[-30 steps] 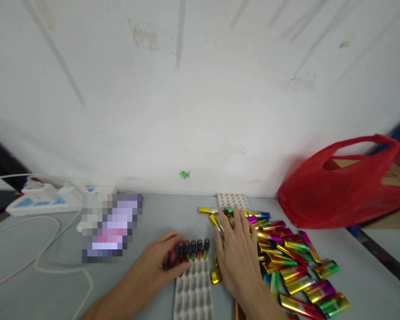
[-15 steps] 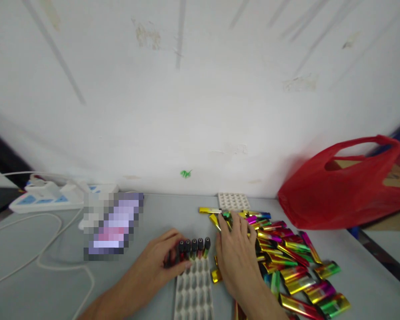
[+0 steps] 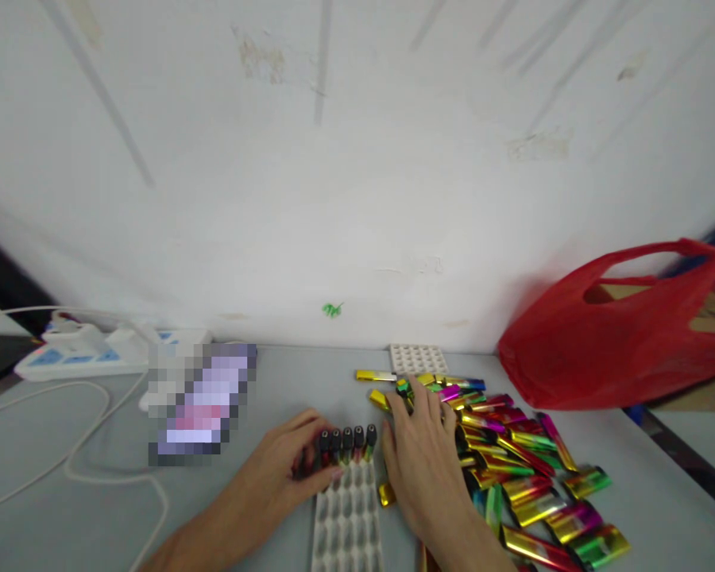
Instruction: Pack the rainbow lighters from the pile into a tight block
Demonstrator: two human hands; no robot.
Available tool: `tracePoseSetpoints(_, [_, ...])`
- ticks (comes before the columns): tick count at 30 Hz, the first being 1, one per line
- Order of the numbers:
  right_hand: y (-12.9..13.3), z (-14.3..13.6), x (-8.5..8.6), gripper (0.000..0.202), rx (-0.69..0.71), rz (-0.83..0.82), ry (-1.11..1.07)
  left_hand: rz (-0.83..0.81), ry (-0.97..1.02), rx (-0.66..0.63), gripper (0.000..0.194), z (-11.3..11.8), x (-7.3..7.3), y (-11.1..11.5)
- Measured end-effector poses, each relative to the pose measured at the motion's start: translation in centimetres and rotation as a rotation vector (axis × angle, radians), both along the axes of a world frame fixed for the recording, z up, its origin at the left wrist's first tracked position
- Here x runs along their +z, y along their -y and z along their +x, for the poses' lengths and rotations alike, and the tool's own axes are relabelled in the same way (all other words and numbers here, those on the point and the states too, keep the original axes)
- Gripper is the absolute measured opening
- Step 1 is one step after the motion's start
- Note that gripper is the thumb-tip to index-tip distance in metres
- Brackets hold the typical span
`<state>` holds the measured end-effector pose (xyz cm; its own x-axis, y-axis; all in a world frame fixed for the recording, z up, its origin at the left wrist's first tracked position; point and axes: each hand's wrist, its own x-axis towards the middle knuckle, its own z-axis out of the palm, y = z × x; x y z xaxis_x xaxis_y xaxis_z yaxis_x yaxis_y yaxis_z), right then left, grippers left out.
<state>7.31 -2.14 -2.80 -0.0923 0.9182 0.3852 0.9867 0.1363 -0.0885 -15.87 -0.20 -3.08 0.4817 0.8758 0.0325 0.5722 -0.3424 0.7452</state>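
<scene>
My left hand (image 3: pixel 295 457) is curled around the left end of a row of upright lighters (image 3: pixel 347 438) with black tops. Its thumb lies in front of them and its fingers behind; what sits deeper in the palm is partly hidden. The row stands in the far end of a pale molded tray (image 3: pixel 346 516) with rows of hollows. My right hand (image 3: pixel 423 453) reaches over the left side of a pile of shiny colored lighters (image 3: pixel 512 445), fingers spread and bent. A yellow lighter (image 3: pixel 379 400) pokes out left of its index finger.
Against the wall is a small white grid tray (image 3: pixel 418 359). A red plastic bag (image 3: pixel 608 334) with cardboard inside stands at the right. On the left are a blurred-out phone (image 3: pixel 208 405), a white power strip (image 3: pixel 89 353) and a loose white cable (image 3: pixel 113 479).
My right hand's fingers have shifted slightly, and the yellow lighter by the index finger has turned and slid left. My left hand and the upright row have stayed put.
</scene>
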Motion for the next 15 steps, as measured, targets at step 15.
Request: tracePoseSetpoints(15, [-0.88,0.25,-0.64,0.016,0.018,0.022,-0.048,-0.005,-0.002,0.006,0.015,0.16,0.49,0.05])
